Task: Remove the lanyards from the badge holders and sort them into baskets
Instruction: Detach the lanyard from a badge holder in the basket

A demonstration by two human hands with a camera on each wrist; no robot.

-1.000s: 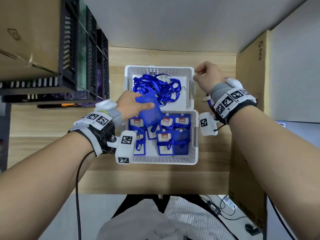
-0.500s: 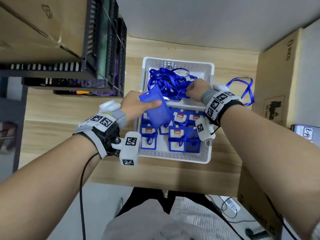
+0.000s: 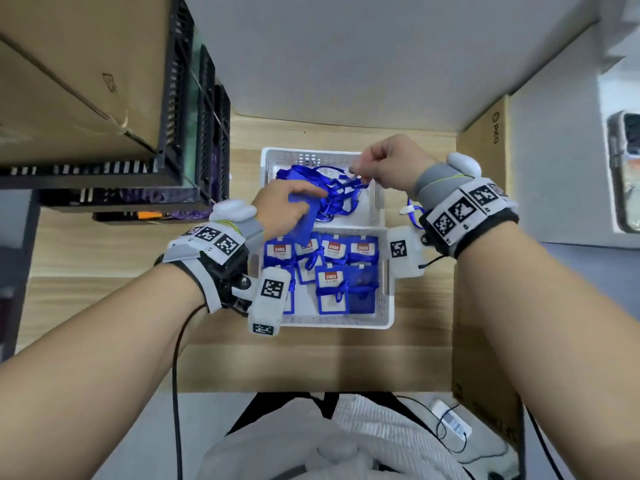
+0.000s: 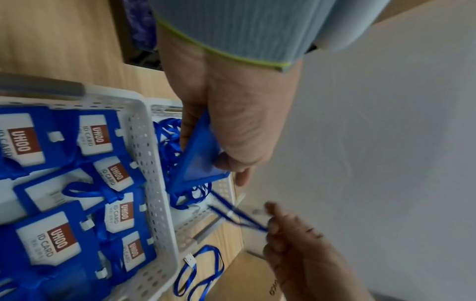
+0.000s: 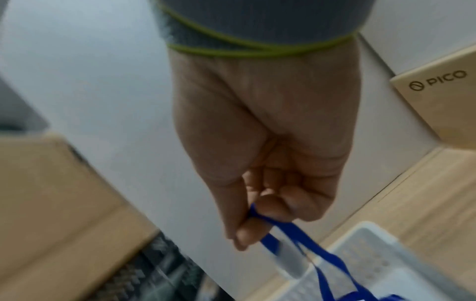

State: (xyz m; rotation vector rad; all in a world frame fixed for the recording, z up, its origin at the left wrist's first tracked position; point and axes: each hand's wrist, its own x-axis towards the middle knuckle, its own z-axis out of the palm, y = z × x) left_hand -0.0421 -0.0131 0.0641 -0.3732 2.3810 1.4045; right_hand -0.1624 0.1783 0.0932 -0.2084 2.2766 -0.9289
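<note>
My left hand (image 3: 290, 203) grips a blue badge holder (image 3: 309, 221) over the seam between two white baskets. In the left wrist view the badge holder (image 4: 199, 169) sits tilted between the thumb and fingers of my left hand (image 4: 233, 142). My right hand (image 3: 375, 165) pinches a blue lanyard (image 3: 351, 184) that runs down toward the holder. The right wrist view shows my right hand (image 5: 268, 195) curled, with the lanyard (image 5: 296, 240) between thumb and forefinger. The far basket (image 3: 313, 157) holds a pile of blue lanyards. The near basket (image 3: 388, 299) holds several blue badge holders with lanyards tied on.
A loose blue lanyard (image 4: 201, 270) lies on the wooden table (image 3: 104, 244) right of the baskets. A tall cardboard box (image 3: 485, 244) marked PICO stands close on the right. Black crates (image 3: 194, 133) under a cardboard box crowd the left.
My right hand has risen from the lanyard pile and drawn back to the right, pulling a lanyard taut. My left hand has carried the badge holder a little farther, over the far basket's edge.
</note>
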